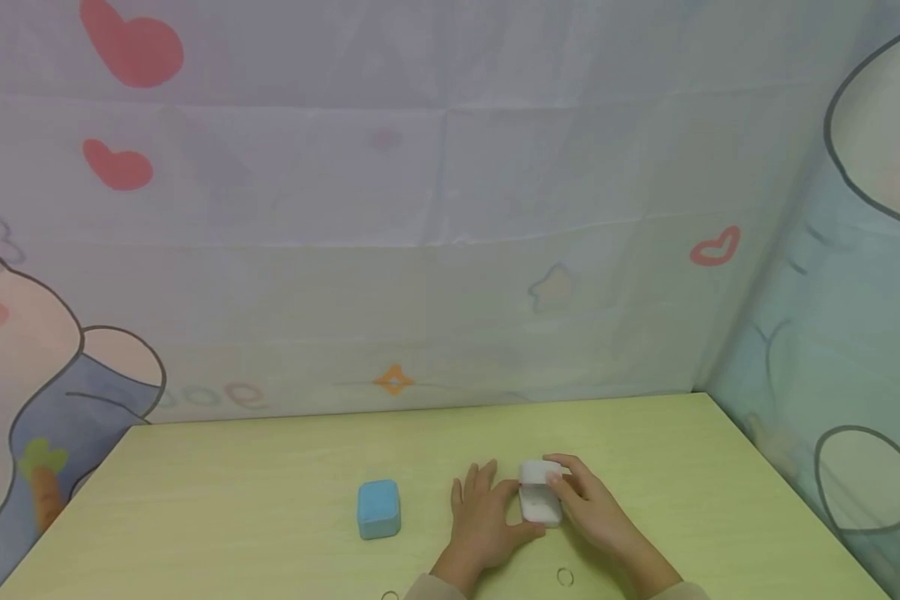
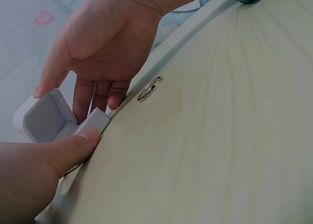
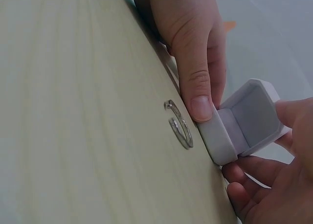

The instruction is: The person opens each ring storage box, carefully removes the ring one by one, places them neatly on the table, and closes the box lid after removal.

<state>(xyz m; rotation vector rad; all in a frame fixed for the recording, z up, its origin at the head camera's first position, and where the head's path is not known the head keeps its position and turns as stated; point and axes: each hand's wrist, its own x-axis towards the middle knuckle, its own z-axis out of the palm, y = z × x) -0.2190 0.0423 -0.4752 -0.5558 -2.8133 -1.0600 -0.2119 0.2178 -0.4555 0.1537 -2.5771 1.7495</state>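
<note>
A small white ring box (image 1: 542, 507) stands on the table with its lid raised, its pale lined inside showing in both wrist views. My left hand (image 1: 480, 521) grips the base from the left, the thumb (image 2: 80, 143) across its front and the index finger at the back. On the other side, my right hand (image 1: 603, 521) pinches the raised lid (image 3: 266, 99) between thumb and index finger, while its other fingers (image 3: 254, 172) curl beside the base. A silver ring (image 1: 558, 577) lies on the table in front of the box.
To the left of my hands sits a light blue box (image 1: 378, 510) with rounded corners. Another ring (image 1: 390, 593) is partly cut off at the head view's bottom edge. The pale wooden table (image 1: 255, 500) meets a printed cloth backdrop (image 1: 307, 292) behind and at the right.
</note>
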